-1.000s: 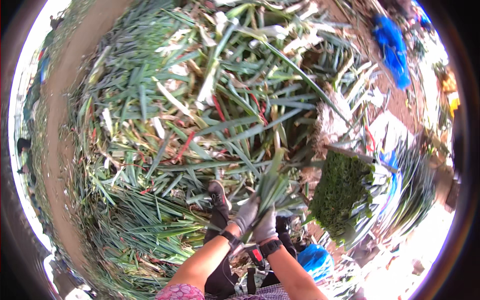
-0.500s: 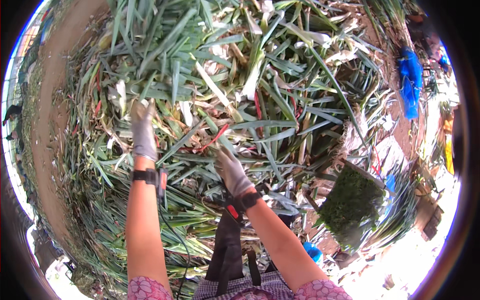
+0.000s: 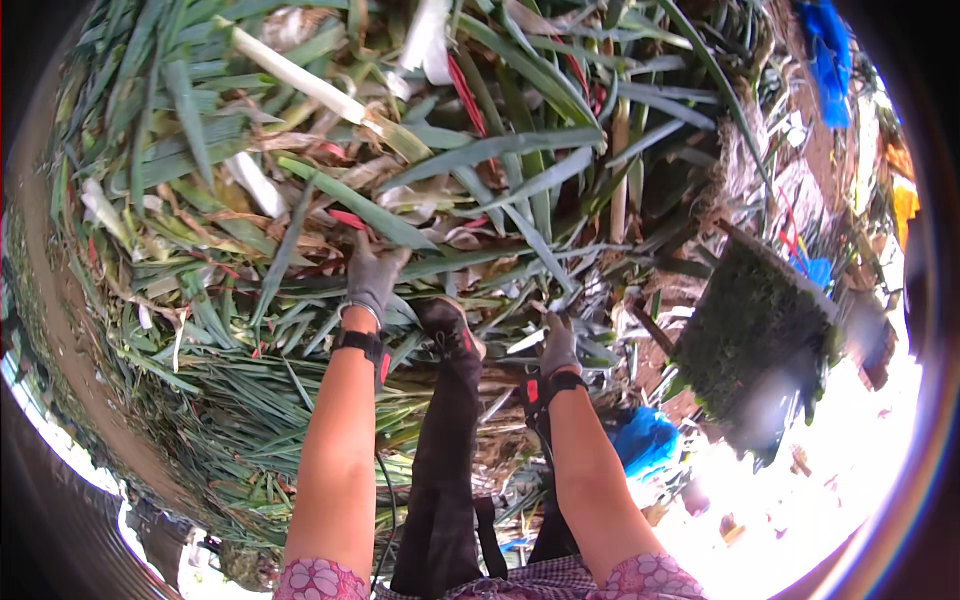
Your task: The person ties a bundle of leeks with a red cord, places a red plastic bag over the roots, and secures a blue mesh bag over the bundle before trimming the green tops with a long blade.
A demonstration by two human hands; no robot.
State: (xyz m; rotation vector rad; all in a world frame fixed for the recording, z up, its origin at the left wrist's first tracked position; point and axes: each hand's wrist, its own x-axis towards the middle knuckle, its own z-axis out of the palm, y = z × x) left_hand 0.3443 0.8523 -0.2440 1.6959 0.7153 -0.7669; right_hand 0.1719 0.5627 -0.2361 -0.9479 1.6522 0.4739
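My left hand (image 3: 373, 276), in a grey glove, is curled down among the leek leaves (image 3: 358, 206). Its fingertips meet the end of a short red strip (image 3: 347, 218); whatever lies within the fingers is hidden. My right hand (image 3: 559, 347), also gloved, is low over the heap, right of my dark shoe (image 3: 450, 326). The fingers there are drawn together beside a small pale bit that I cannot make out. Beyond my left hand lies a leek with a long white stem (image 3: 300, 77) across the tangled leaves. More red strips (image 3: 466, 95) show among them.
A board-like block covered in dark green growth (image 3: 755, 335) stands tilted at the right. Blue plastic (image 3: 645, 441) lies below it, and another blue piece (image 3: 828, 65) is at the far right. Long leek greens (image 3: 225, 400) spread at the lower left, beside a brown dirt strip (image 3: 95, 405).
The view has shifted, with the heap now higher in the picture. My left hand has come back toward the red strip, while my right hand has moved right and nearer me. My shoe now shows.
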